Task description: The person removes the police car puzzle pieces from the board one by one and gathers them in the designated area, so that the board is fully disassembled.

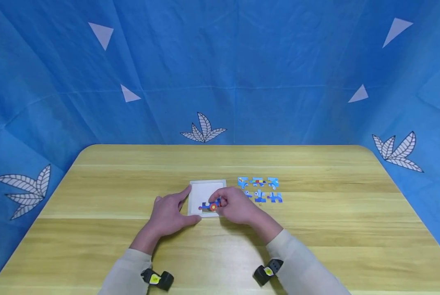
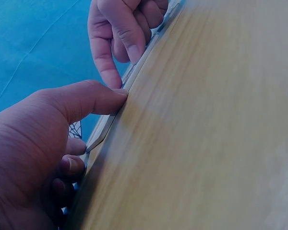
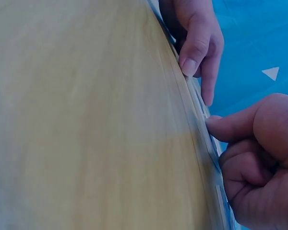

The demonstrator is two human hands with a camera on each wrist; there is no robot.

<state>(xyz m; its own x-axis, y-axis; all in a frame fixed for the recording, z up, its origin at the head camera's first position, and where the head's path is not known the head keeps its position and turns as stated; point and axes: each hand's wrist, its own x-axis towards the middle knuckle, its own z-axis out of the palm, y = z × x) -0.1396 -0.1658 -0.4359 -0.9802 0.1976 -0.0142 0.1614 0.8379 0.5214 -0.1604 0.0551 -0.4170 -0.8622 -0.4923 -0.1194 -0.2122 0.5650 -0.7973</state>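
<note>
A white square puzzle tray point(image 1: 195, 196) lies flat with its near left corner between the thumb and fingers of my left hand point(image 1: 167, 215). That hand's index fingertip is at the left rim, and its thumb point(image 2: 98, 100) presses the near rim. My right hand point(image 1: 236, 206) pinches a jigsaw puzzle piece point(image 1: 213, 207) with a red and yellow wheel at the tray's near right part. Blue and red printing shows just left of its fingertips, low in the tray. In the right wrist view the thumb point(image 3: 230, 125) is at the tray's edge, its other fingers curled.
To the right of the tray, several loose blue jigsaw pieces point(image 1: 259, 196) lie in two rows, partly behind the right hand. All this is on a wooden table point(image 1: 338, 229). A blue cloth point(image 1: 220, 61) with white leaf and triangle prints hangs behind and at the sides.
</note>
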